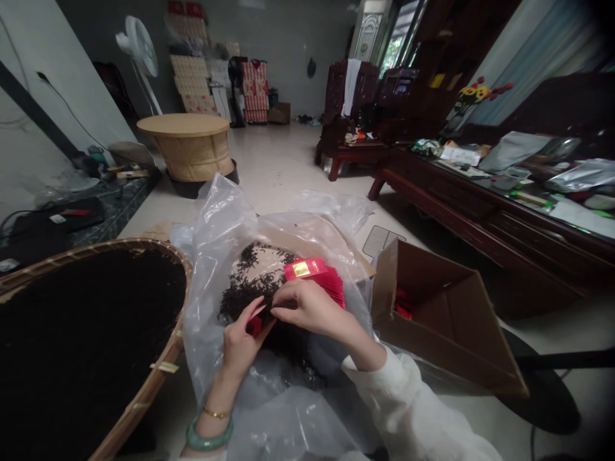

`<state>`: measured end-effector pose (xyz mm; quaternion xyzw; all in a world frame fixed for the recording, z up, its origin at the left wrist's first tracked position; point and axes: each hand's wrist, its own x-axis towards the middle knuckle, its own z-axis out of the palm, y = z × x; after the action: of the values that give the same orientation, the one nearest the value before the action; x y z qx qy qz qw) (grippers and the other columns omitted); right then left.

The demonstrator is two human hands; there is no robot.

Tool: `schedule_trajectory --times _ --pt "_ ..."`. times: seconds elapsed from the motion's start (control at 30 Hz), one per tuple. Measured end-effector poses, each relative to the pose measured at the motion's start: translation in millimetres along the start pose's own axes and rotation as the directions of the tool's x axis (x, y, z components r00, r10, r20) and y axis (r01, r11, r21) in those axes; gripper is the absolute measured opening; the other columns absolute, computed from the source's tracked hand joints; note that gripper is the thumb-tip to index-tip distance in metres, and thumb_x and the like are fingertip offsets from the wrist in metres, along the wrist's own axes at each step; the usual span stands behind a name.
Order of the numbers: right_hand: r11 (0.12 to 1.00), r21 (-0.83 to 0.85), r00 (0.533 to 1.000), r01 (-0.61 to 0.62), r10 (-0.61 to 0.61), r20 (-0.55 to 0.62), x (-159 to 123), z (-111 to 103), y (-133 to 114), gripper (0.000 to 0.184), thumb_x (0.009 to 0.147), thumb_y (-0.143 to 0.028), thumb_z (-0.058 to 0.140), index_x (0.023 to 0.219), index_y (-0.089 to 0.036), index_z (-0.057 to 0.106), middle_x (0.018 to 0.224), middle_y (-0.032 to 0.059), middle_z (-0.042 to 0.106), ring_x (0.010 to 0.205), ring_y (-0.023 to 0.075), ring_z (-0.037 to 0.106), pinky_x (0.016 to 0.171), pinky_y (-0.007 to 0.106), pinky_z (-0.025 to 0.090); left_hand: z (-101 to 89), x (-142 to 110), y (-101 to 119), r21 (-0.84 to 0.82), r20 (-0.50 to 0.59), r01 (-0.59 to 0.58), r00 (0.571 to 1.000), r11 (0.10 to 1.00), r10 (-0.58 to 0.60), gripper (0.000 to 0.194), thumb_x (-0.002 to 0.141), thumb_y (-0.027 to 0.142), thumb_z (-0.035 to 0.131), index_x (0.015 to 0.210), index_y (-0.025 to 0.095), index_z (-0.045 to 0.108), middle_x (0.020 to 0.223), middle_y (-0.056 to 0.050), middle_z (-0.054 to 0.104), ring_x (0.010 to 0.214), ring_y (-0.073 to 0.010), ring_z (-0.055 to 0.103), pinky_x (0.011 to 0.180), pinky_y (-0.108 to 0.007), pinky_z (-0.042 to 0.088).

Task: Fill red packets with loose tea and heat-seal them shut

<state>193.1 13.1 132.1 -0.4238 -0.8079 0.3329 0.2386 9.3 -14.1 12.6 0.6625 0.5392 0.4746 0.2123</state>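
Note:
My left hand (237, 346) is wrapped round a small red packet (254, 325), mostly hidden by its fingers. Right above that packet, my right hand (307, 307) is closed in a pinch, with dark dried leaves, which look like tea, at its fingertips. Loose dark leaves (243, 288) lie beneath both hands in a large clear plastic bag (216, 237), spread wide. A fanned stack of red packets (329, 282), the top one with a gold label, rests in the bag just beyond my right hand.
At the left stands a wide woven basket (163, 368) full of dark leaves. An open cardboard box (446, 346) with something red inside is on the right. Farther off are a round bamboo drum (192, 150), a white fan (141, 48) and a long dark wooden table (461, 198).

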Motion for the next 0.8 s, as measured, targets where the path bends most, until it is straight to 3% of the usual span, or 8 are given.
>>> schedule_trajectory --times 0.2,0.27,0.37,0.43,0.5,0.6,0.7,0.8 --pt "0.98 0.196 0.997 0.039 -0.026 -0.066 9.0 -0.2 8.0 0.008 0.086 -0.02 0.063 0.082 -0.016 0.069 0.084 0.0034 0.071 0.077 0.0158 0.064 0.071 0.026 0.049 1.2 1.0 1.4 -0.008 -0.024 0.009 1.0 1.0 -0.01 0.045 0.074 0.031 0.075 0.117 0.024 0.066 0.096 -0.003 0.078 0.078 -0.0206 0.075 0.075 -0.031 0.061" --pt "0.972 0.231 0.99 0.031 0.002 -0.142 13.6 1.5 12.2 0.011 0.088 -0.025 0.061 0.087 -0.016 0.069 0.089 0.0044 0.07 0.083 0.0171 0.065 0.076 0.028 0.051 1.1 0.2 0.4 -0.011 -0.028 0.021 0.999 1.0 -0.021 0.046 0.074 0.031 0.075 0.119 0.024 0.065 0.098 -0.003 0.078 0.079 -0.021 0.075 0.076 -0.032 0.061" --pt "0.992 0.126 0.927 0.011 0.037 -0.373 14.3 1.5 16.1 0.028 0.088 -0.031 0.062 0.112 -0.017 0.064 0.119 0.0112 0.062 0.112 0.0226 0.059 0.096 0.038 0.048 -0.5 -2.0 -1.8 -0.029 -0.022 0.018 1.0 0.999 -0.019 0.048 0.077 0.033 0.073 0.123 0.023 0.061 0.099 -0.005 0.078 0.084 -0.0219 0.075 0.081 -0.034 0.06" --pt "0.998 0.012 0.913 0.059 -0.049 -0.405 8.3 -1.1 15.0 0.04 0.087 -0.034 0.065 0.124 -0.019 0.058 0.133 0.0138 0.052 0.126 0.0247 0.049 0.106 0.044 0.042 -2.0 -3.6 -3.4 -0.042 -0.022 -0.015 1.0 0.999 0.014 0.048 0.079 0.034 0.071 0.124 0.022 0.06 0.101 -0.006 0.078 0.088 -0.0232 0.075 0.086 -0.036 0.059" --pt "0.978 -0.062 0.944 0.2 -0.209 -0.257 -0.9 -4.7 11.3 0.036 0.086 -0.037 0.067 0.119 -0.023 0.063 0.134 0.012 0.052 0.13 0.0249 0.046 0.11 0.047 0.038 -3.1 -4.4 -4.4 -0.052 -0.033 -0.056 0.998 0.997 0.054 0.046 0.079 0.035 0.071 0.122 0.022 0.061 0.101 -0.007 0.078 0.091 -0.0245 0.074 0.088 -0.038 0.058" --pt "0.909 -0.143 0.92 0.391 -0.393 0.017 -11.0 -7.2 4.9 0.031 0.082 -0.042 0.072 0.108 -0.025 0.071 0.132 0.0102 0.054 0.133 0.0262 0.041 0.114 0.05 0.031 -2.8 -4.4 -3.2 -0.066 -0.047 -0.062 0.997 0.996 0.059 0.044 0.076 0.038 0.073 0.117 0.022 0.064 0.097 -0.007 0.078 0.087 -0.0247 0.075 0.084 -0.037 0.059" --pt "0.863 -0.24 0.895 0.445 -0.417 0.159 -8.9 -3.3 1.0 0.031 0.082 -0.044 0.071 0.107 -0.025 0.073 0.135 0.0114 0.052 0.136 0.0274 0.037 0.117 0.051 0.027 -2.0 -3.7 0.2 -0.085 -0.022 0.008 1.0 0.996 -0.01 0.051 0.072 0.041 0.076 0.117 0.021 0.064 0.091 -0.006 0.078 0.076 -0.0237 0.075 0.072 -0.033 0.061" --pt "0.857 -0.294 0.901 0.424 -0.365 0.235 0.8 2.5 -1.2 0.028 0.083 -0.045 0.069 0.099 -0.023 0.077 0.132 0.0117 0.055 0.136 0.0281 0.038 0.116 0.048 0.029 -2.9 -3.0 3.4 -0.117 0.057 0.078 0.996 0.99 -0.071 0.064 0.067 0.044 0.079 0.124 0.019 0.06 0.089 -0.007 0.078 0.073 -0.0237 0.075 0.067 -0.031 0.06"
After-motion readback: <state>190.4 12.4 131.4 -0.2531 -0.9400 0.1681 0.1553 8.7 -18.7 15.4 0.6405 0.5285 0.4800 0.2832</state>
